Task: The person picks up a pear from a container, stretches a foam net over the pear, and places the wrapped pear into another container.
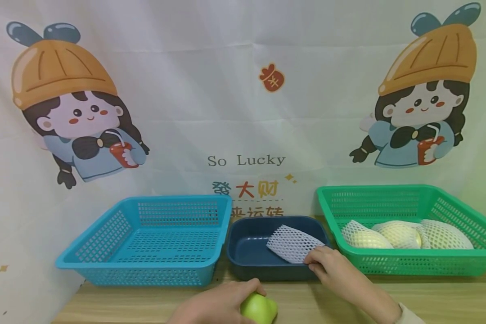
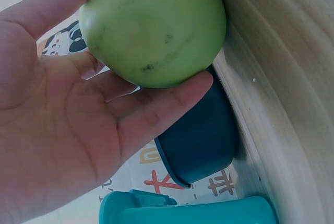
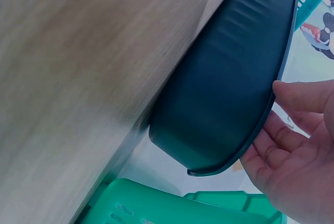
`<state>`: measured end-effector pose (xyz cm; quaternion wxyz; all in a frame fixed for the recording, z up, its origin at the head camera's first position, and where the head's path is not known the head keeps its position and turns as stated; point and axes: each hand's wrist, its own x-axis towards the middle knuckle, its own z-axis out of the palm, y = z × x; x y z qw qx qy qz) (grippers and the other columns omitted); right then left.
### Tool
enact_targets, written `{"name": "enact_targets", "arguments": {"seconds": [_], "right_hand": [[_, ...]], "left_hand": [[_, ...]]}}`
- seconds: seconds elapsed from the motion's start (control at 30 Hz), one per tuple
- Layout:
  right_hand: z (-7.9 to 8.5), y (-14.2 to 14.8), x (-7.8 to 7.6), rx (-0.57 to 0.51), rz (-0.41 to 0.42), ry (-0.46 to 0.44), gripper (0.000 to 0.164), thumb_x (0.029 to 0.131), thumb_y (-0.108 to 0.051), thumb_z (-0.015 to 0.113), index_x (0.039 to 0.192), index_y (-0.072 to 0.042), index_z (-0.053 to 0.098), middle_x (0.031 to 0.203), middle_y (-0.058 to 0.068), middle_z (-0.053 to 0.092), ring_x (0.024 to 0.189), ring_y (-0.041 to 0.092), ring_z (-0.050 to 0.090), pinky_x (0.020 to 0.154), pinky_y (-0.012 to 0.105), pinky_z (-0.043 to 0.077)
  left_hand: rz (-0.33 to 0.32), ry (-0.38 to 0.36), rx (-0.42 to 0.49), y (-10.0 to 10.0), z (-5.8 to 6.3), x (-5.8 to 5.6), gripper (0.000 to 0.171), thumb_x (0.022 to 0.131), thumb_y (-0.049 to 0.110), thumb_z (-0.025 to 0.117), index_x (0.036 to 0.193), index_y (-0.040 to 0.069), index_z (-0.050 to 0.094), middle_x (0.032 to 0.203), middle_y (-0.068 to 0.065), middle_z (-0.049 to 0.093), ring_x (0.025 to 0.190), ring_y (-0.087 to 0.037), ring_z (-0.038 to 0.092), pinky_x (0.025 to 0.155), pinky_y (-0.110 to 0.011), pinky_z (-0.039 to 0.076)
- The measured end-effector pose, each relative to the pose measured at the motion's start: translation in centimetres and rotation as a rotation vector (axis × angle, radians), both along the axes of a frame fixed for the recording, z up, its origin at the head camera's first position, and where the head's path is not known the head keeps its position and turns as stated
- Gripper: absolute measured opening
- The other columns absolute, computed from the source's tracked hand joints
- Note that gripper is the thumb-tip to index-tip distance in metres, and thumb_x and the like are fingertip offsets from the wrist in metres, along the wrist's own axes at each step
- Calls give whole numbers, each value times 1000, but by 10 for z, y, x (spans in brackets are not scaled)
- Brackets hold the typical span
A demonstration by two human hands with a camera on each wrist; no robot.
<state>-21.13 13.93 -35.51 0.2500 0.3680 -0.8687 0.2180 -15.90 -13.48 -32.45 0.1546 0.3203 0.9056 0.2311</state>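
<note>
My left hand holds a green fruit low over the front of the table. In the left wrist view the fruit is round and smooth with small dark marks, with the thumb on one side and fingers on the other. At the front right rim of a dark blue basin, my right hand pinches the end of a white foam net sleeve, which lies flattened across the basin. In the right wrist view the thumb is at the basin's rim; the sleeve is hidden there.
A blue perforated basket stands left of the basin. On the right, a green basket contains several pale yellow fruits in white foam nets. A printed cloth hangs behind the wooden table.
</note>
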Motion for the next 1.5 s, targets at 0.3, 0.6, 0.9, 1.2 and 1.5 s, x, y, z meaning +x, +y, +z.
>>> {"name": "enact_targets", "arguments": {"seconds": [0.3, 0.6, 0.9, 1.2, 1.5], "right_hand": [[5, -5, 8, -20, -150, -122, 11, 82, -6, 67, 91, -11, 66, 97, -2, 57, 95, 19, 55, 81, 38, 48], [4, -4, 7, 90, -131, -222, 15, 86, -17, 65, 97, -9, 66, 124, 23, 55, 114, 39, 49, 91, 56, 41], [2, -14, 2, 169, -190, -318, 28, 86, -29, 64, 95, -2, 67, 124, 25, 54, 117, 41, 46, 96, 58, 35], [6, -21, -4, 198, -241, -404, 35, 84, -37, 65, 88, -2, 67, 135, 31, 43, 124, 52, 35, 98, 61, 31], [6, -24, -7, 229, -290, -428, 49, 83, -45, 64, 88, 3, 70, 129, 28, 51, 121, 51, 38, 99, 58, 33]], "left_hand": [[-11, 6, -10, -1, 2, 0, 34, 81, 29, 70, 109, 28, 52, 84, 16, 53, 71, 0, 49, 66, -19, 41], [2, -53, 12, -1, 1, -1, 33, 81, 29, 71, 108, 29, 52, 83, 15, 53, 69, -1, 50, 64, -20, 41], [2, -61, 23, 1, 0, 0, 34, 79, 33, 72, 106, 30, 52, 84, 15, 54, 71, -1, 51, 64, -20, 42], [2, -63, 19, 3, 0, 0, 34, 78, 35, 73, 105, 31, 51, 84, 16, 53, 71, -1, 51, 64, -20, 42], [3, -39, -11, 4, 0, 1, 34, 79, 34, 72, 105, 32, 51, 84, 16, 53, 71, -1, 50, 64, -20, 41]]}}
